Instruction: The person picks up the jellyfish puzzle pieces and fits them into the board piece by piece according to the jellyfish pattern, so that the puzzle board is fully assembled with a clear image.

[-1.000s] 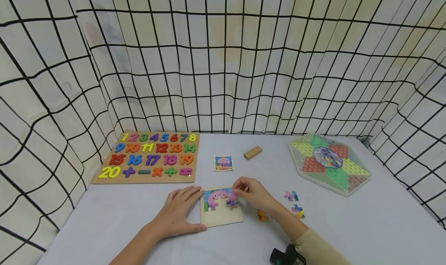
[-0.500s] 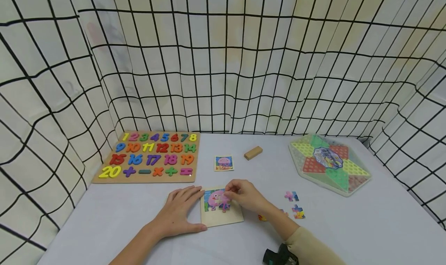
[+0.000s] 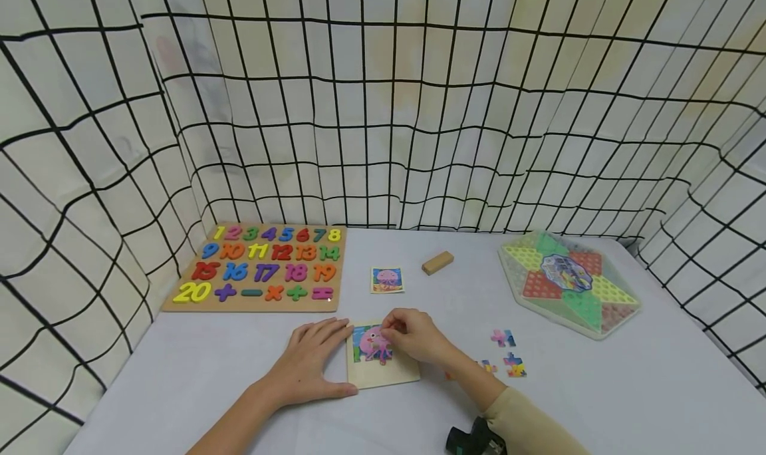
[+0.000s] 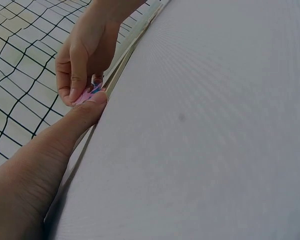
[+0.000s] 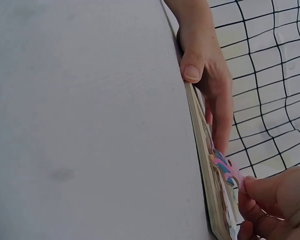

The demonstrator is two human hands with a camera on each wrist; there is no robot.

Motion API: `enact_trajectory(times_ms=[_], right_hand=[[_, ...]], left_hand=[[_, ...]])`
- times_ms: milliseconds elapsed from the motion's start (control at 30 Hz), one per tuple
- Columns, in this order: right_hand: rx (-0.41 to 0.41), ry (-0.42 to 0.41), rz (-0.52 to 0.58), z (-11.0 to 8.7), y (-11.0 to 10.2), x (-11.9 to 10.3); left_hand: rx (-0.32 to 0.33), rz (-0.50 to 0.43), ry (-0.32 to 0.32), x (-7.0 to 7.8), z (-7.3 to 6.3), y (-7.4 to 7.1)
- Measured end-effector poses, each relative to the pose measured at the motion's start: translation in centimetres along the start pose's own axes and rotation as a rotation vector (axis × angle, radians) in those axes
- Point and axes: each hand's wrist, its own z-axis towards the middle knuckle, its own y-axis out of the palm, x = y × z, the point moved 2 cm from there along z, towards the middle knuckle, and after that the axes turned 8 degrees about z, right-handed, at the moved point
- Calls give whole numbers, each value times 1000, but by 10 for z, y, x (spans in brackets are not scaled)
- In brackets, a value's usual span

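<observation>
A small wooden puzzle board [image 3: 384, 376] lies at the middle front of the table, with part of a pink octopus picture in its upper left. My left hand [image 3: 306, 367] rests along the board's left side, fingers at the top corner and thumb at the lower one. With thumb and fingertips my right hand [image 3: 415, 338] pinches a pink and blue jigsaw piece [image 5: 231, 172]. In the right wrist view that piece is tilted, close over the board. Several loose jigsaw pieces [image 3: 514, 365] lie right of the board, some partly hidden by my right forearm.
Behind the board sits a small octopus picture card [image 3: 387, 280] beside a wooden block [image 3: 437, 263]. A number board [image 3: 254, 269] stands at the back left, a hexagonal game board [image 3: 568, 282] at the back right. Black netting [image 3: 393, 126] over white sheeting encloses the table.
My right hand has moved left over the board with the jigsaw piece, bringing it up to the octopus picture. My left hand stays at the board's left side.
</observation>
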Motion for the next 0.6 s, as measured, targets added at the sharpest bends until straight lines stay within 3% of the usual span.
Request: enact_trajectory(times_ms=[600], right_hand=[[-4, 20, -140, 6, 7, -5]], left_hand=[[-25, 12, -4, 1, 0, -1]])
